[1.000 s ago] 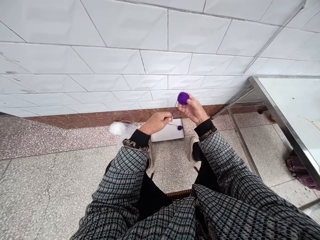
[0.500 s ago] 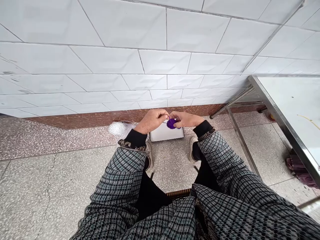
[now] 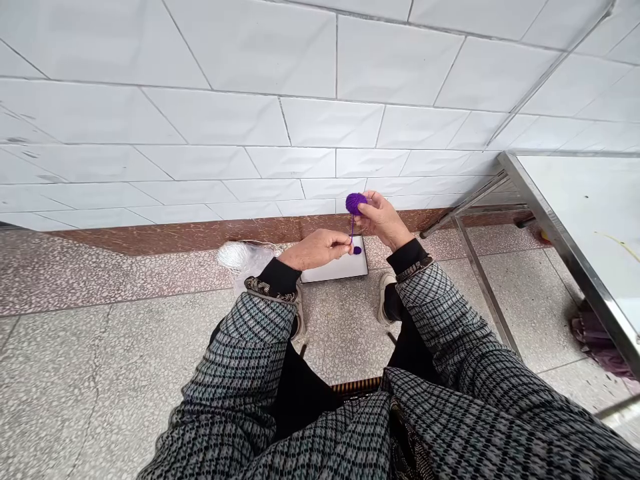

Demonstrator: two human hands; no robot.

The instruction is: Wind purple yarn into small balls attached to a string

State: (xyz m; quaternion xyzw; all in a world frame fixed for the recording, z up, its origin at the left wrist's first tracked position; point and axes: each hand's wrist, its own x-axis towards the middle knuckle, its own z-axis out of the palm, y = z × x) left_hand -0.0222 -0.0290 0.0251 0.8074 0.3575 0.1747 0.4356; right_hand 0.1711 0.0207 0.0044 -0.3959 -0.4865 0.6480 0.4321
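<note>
My right hand [image 3: 383,219] grips a small ball of purple yarn [image 3: 355,203], held up in front of the tiled wall. A taut purple strand [image 3: 352,229] runs down from the ball to my left hand [image 3: 320,249], whose thumb and fingers pinch it. Below them on the floor lies a shallow white box [image 3: 335,270] with a dark rim. A smaller purple piece [image 3: 357,251], perhaps yarn, shows over the box beside my left fingertips; whether it rests inside or hangs, I cannot tell.
A bundle of white cord [image 3: 235,256] with clear plastic lies left of the box. My shoes stand on either side of the box. At the right is a metal-framed table [image 3: 575,220], with a purple cloth [image 3: 597,340] beneath it. The white tiled wall [image 3: 290,120] rises close ahead.
My right hand has lifted the yarn ball up and away from my left hand, drawing the strand out between them. My left hand has shifted slightly right and down, uncovering the smaller purple piece.
</note>
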